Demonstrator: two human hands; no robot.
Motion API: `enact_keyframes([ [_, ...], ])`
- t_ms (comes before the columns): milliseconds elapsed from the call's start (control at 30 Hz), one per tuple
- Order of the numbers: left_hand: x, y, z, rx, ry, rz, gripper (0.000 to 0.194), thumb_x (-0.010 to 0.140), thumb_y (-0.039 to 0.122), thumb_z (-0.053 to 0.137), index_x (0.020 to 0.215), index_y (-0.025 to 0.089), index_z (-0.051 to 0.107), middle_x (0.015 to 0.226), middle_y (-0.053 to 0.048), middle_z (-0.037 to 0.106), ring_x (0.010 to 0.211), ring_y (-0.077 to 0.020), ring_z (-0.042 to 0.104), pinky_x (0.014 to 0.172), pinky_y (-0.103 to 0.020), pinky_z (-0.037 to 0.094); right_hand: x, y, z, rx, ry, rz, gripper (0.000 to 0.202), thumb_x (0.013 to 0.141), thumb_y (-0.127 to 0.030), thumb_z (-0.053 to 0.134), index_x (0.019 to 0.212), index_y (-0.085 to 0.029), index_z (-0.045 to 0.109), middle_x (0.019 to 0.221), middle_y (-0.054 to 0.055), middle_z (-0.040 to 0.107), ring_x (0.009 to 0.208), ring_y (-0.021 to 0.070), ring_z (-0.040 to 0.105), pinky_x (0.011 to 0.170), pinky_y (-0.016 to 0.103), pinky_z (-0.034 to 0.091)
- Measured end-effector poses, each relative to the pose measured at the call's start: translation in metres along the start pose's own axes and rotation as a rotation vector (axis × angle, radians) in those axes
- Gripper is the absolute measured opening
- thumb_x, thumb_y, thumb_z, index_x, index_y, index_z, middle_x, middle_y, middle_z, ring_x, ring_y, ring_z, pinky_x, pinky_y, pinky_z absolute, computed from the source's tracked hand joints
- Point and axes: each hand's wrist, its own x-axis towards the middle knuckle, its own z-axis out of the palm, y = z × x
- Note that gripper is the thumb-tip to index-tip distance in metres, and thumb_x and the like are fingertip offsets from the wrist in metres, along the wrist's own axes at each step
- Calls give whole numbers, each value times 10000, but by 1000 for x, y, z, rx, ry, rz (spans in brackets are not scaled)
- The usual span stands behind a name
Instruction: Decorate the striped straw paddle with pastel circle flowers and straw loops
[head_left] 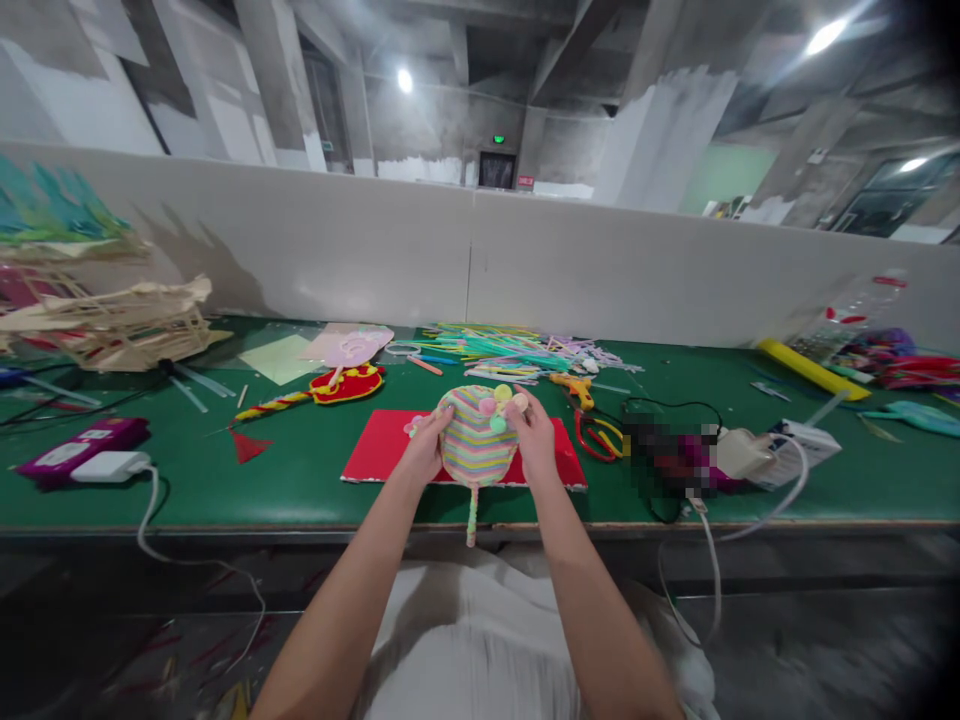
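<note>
A round hand fan (478, 440) in pastel stripes is held up between my two hands, its twisted handle pointing down toward me. My left hand (425, 446) grips the fan's left edge, thumb on the front. My right hand (535, 432) is closed on the upper right edge, by a cluster of yellow, pink and green pom-poms (498, 408). Behind and below the fan lies a red board (382, 447) with a pale edge. Part of a small pink flower shows on the board beside my left hand.
Red-handled scissors (598, 440) and a yellow glue gun (576, 390) lie right of the board. Behind are many pipe cleaners (502, 348). A red and yellow fan (346, 384) lies left, beyond it a wooden stick model (135, 325). White cables hang over the front edge.
</note>
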Motion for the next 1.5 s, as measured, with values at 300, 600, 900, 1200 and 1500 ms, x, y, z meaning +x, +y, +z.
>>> enact_keyframes([
  [300,7,-13,-5,-123,-64,-28,284,751,275,609,1009,155,598,942,-62,691,950,-219,621,912,-379,454,-6,-15,-2,-345,-84,-34,305,664,-441,619,722,-144,658,687,25,617,652,157,537,590,267,421],
  [600,1,-12,6,-104,-69,-2,301,750,300,606,1006,141,603,951,-80,687,961,-235,616,906,-385,458,-19,-10,15,-652,99,-301,260,713,-413,592,823,-185,653,729,21,571,681,151,505,636,269,412],
  [900,5,-14,1,-180,-45,-9,300,772,309,579,1036,167,586,980,-58,682,993,-220,602,933,-378,440,-18,-4,-1,-461,228,-262,402,763,-412,535,1086,-173,555,1158,120,505,1037,196,503,898,337,402],
  [1200,0,-12,4,-84,-64,-66,320,758,365,587,985,140,612,962,-86,685,975,-243,608,891,-377,468,-10,29,-1,53,15,232,406,619,-407,682,935,-156,637,889,57,695,821,206,633,693,315,509],
  [1500,-6,-12,-7,190,-118,98,424,579,231,760,964,158,599,980,-87,674,904,-244,627,844,-381,483,-7,35,-1,109,54,231,403,636,-418,667,936,-151,634,918,66,692,853,211,635,708,322,520],
])
